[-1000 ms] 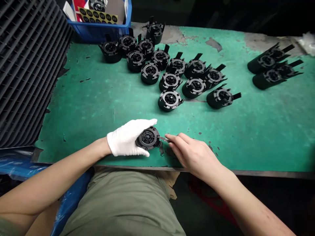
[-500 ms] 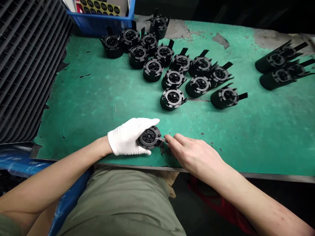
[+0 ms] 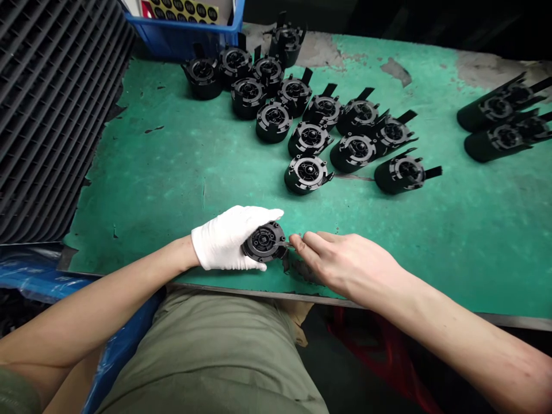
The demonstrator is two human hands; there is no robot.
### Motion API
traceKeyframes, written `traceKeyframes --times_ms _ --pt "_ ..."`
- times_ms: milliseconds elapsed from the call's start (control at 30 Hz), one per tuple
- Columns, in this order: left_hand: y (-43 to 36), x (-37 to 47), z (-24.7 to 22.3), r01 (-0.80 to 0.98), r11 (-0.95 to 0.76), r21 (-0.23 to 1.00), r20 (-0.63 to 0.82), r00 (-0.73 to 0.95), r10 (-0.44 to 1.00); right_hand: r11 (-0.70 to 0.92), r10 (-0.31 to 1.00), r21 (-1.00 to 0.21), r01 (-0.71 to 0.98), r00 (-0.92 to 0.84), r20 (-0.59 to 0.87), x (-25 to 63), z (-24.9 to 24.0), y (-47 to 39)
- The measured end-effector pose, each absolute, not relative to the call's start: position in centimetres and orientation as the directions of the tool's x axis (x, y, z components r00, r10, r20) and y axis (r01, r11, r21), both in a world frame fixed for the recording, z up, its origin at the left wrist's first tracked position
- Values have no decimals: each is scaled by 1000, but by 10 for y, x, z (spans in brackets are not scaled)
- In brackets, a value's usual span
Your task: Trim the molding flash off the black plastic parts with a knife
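2 forearms [image 3: 448,322] reach inward; gloved left hand [image 3: 228,238] curved, bare right hand [image 3: 345,261] pinching

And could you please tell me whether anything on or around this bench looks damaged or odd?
The green covering looks damaged: ragged along its left edge and worn through to grey at the back. The left hand is gloved while the right hand is bare, an odd mismatch.

Left hand's glove [image 3: 224,238]: plain white
Held round part [image 3: 264,241]: black
Tabletop [image 3: 172,172]: green, with dark flecks and grey worn patches along the far edge
Far-left bin [image 3: 185,40]: blue
Sticker sheet [image 3: 183,10]: yellow, with rows of black discs bearing pale marks
Near-left plastic bag [image 3: 38,279]: blue
Trousers [image 3: 215,351]: plain olive green
Left racks [image 3: 52,115]: dark grey, ribbed in slanting lines
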State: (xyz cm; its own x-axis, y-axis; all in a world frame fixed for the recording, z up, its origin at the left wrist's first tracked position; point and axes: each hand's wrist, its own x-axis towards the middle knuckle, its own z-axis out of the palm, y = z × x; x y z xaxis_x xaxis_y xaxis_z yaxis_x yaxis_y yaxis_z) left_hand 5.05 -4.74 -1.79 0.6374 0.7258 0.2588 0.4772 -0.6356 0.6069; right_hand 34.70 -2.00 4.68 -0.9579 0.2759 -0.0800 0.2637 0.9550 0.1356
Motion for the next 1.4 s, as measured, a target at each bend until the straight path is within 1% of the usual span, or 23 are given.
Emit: traceKeyframes --times_ms 200,533,867,933,1000,1167,1267,1333,1400 --pt "-45 52 -18 451 -637 625 265 645 717 974 207 98 204 -978 -27 348 45 -9" --pt "-44 52 -15 448 -625 640 253 645 721 989 146 35 145 -989 -26 351 40 2" --pt "-44 52 -14 456 -623 635 229 659 716 998 66 26 66 -998 -13 351 40 14" --pt "-43 52 -14 457 -622 636 233 654 719 998 68 -2 68 -998 3 352 40 16" --pt "-43 52 -14 459 -617 639 235 648 725 993 110 -57 107 -993 42 356 39 18" --pt "-45 54 -23 465 -587 663 235 616 752 919 380 -174 354 -913 149 366 36 7" --pt "-47 54 -22 428 -564 707 279 563 778 861 488 -253 441 -857 167 370 33 -9" --pt "-47 50 -9 378 -498 780 326 434 840 810 560 -329 486 -808 183 373 32 -18" --pt "-43 42 14 304 -444 843 392 217 894 747 640 -405 527 -736 221 380 30 -26"
